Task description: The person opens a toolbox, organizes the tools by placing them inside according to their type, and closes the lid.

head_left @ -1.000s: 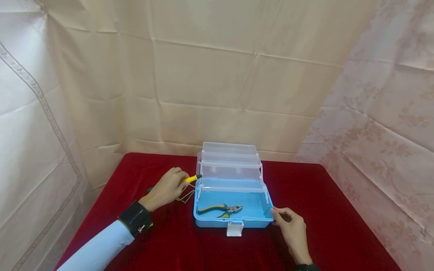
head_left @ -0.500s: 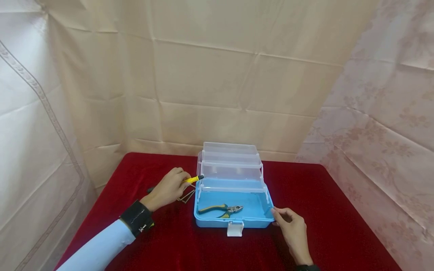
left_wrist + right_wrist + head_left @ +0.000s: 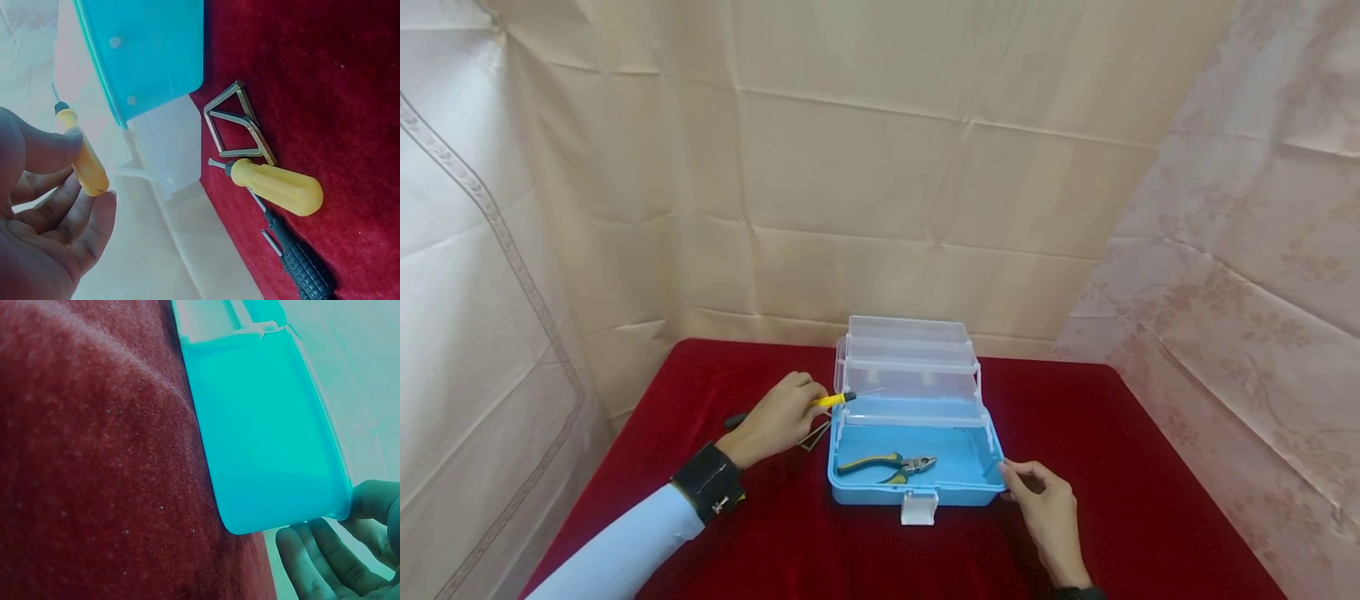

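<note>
My left hand (image 3: 782, 412) pinches a small yellow screwdriver (image 3: 89, 165) between thumb and fingers; its black collar and thin shank point right, over the left edge of the toolbox. The light-blue toolbox (image 3: 880, 497) stands with its clear trays (image 3: 910, 379) folded up and back. Inside its base lie combination pliers (image 3: 917, 464) with green-and-yellow handles. At the front right corner of the toolbox, my right hand (image 3: 1048, 504) grips the rim, thumb at the top edge and fingers against the outside wall, as the right wrist view shows.
Left of the toolbox, on the red cloth (image 3: 1135, 467), lie an angular frame of bent metal bars (image 3: 219, 134), a second yellow screwdriver (image 3: 281, 185) and a black-handled screwdriver (image 3: 306, 269). A white latch (image 3: 919, 507) juts from the toolbox front. Curtains (image 3: 880, 167) hang behind.
My left hand has moved slightly right with the yellow screwdriver, whose tip now reaches further over the toolbox. My right hand and the pliers stay where they were.
</note>
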`<action>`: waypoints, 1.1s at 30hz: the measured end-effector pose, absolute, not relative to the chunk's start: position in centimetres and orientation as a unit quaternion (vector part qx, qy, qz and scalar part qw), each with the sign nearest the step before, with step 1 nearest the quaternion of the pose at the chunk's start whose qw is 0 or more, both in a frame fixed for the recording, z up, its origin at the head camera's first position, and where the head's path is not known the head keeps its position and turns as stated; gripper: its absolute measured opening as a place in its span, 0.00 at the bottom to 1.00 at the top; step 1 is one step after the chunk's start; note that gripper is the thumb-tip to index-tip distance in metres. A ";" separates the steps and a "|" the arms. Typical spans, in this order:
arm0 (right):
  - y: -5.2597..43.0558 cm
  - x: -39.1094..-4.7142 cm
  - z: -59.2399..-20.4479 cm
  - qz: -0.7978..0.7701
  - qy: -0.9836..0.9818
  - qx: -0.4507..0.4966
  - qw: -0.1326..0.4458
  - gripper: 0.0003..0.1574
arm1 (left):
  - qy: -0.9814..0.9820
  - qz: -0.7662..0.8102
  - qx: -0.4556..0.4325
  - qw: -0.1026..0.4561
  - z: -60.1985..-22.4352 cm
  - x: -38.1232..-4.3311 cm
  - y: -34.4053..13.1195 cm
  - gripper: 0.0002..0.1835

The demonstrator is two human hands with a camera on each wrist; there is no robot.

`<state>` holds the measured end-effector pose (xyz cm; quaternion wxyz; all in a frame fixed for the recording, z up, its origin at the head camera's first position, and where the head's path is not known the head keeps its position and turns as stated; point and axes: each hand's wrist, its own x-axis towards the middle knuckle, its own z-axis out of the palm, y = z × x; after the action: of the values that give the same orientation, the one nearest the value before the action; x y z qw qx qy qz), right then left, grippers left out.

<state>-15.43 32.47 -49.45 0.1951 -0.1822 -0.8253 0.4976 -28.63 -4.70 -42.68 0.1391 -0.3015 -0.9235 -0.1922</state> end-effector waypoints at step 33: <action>32.6 -15.6 -49.4 0.498 -0.825 -0.188 0.188 0.17 | -0.917 -0.176 -0.324 0.153 -42.2 -28.9 -3.0 0.17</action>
<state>-15.57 32.55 -49.39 0.1876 -0.1885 -0.8253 0.4982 -28.93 -2.96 -42.17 0.1532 -0.3236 -0.9169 -0.1761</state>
